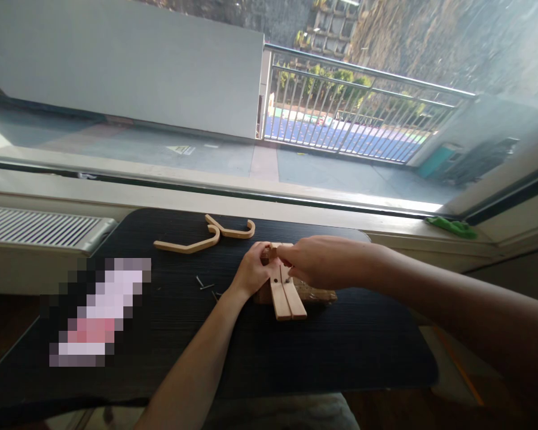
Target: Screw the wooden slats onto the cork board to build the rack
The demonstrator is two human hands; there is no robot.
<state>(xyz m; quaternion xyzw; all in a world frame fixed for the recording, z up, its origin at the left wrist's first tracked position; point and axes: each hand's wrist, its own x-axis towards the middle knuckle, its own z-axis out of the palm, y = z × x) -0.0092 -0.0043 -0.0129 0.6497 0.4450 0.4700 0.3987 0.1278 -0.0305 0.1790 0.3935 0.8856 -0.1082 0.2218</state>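
Observation:
My left hand (253, 270) is closed around the far end of a pale wooden piece, steadying it against the table. This wooden piece (289, 301) looks like two flat slats side by side with a narrow gap, flaring towards me, and dark round spots near its middle. It rests across a rough wooden block (320, 294). My right hand (311, 260) is closed over the piece's far right part, fingers pinched together; whatever they hold is hidden. A small squarish wooden bit (274, 251) shows between both hands. Beside my left wrist lie a few thin metal screws or pins (201, 283).
Two curved, hook-ended wooden strips (188, 246) lie at the back of the dark table (341, 346). A blurred-out pinkish object (101, 310) is on the left. Beyond stand a radiator (45, 227), a window sill and a green cloth (451, 227).

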